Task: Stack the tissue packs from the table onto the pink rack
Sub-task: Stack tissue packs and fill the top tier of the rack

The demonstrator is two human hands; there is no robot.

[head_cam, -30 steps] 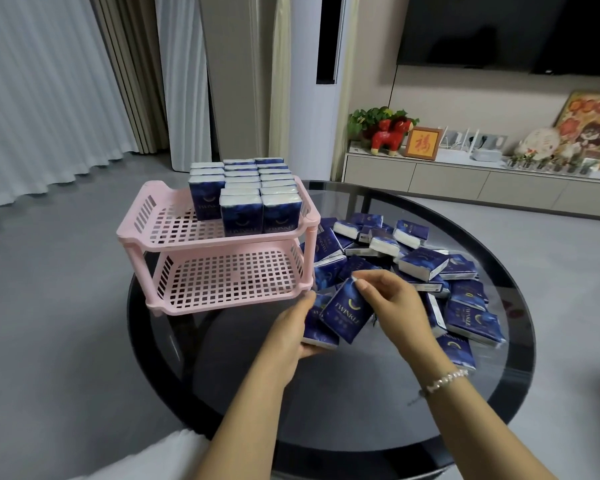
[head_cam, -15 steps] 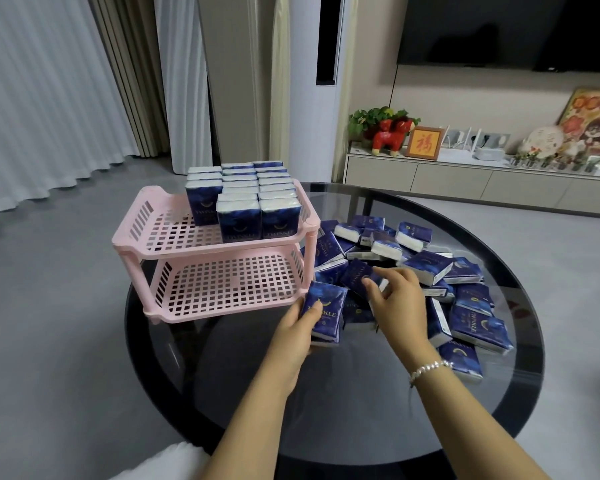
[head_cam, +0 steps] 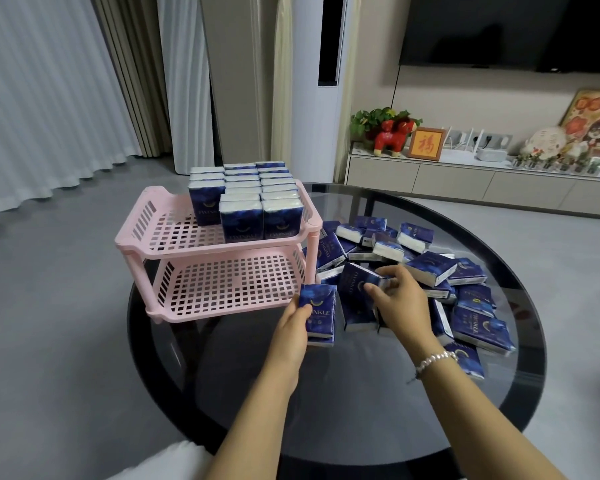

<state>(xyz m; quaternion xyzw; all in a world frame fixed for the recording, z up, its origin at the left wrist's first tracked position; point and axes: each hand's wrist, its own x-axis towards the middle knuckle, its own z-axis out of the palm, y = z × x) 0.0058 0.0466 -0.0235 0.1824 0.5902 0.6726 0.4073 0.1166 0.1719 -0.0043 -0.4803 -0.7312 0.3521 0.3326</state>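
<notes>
At centre left stands the pink slatted plastic rack. The left hand grips a dark-blue tissue pack; the right hand seemingly pinches another pack off the heap. They look light, squashy and slick-wrapped, best gripped across the narrow sides.

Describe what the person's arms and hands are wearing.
Both forearms are bare, with no sleeves, gloves or rings in view. The right wrist carries a bracelet of small white beads. The left hand and its wrist wear nothing.
</notes>
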